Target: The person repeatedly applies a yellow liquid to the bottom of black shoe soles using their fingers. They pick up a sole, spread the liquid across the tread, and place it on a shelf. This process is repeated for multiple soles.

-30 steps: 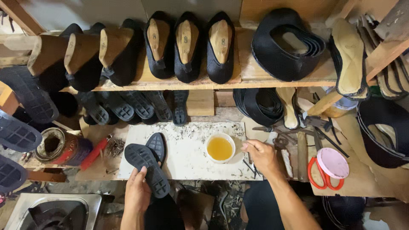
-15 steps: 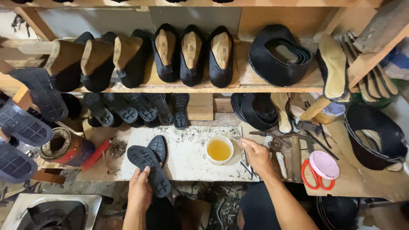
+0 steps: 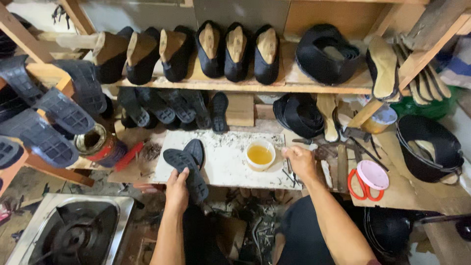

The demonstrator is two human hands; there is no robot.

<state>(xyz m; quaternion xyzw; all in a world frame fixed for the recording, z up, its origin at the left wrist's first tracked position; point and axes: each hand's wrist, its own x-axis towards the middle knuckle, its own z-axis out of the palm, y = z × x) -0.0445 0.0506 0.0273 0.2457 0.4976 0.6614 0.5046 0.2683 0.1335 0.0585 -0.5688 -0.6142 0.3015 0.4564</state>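
My left hand (image 3: 177, 189) grips a dark rubber shoe sole (image 3: 185, 172) at its near end, holding it over the white speckled work slab (image 3: 221, 162). A second dark sole (image 3: 196, 149) lies just behind it on the slab. My right hand (image 3: 300, 162) rests at the slab's right edge, fingers curled beside a small white bowl of yellow liquid (image 3: 260, 154). Whether it holds a tool is hidden by the fingers.
A wooden shelf (image 3: 245, 86) carries black shoes on lasts and stacked uppers (image 3: 326, 54). More soles hang at left (image 3: 59, 115). A red tin (image 3: 98, 145), orange-handled scissors (image 3: 360, 184), pink lid (image 3: 372, 174), hand tools and a gas stove (image 3: 73, 230) surround the slab.
My right hand has shifted slightly left toward the bowl. My left hand keeps its grip on the sole, nearly unmoved. The view tilted a little.
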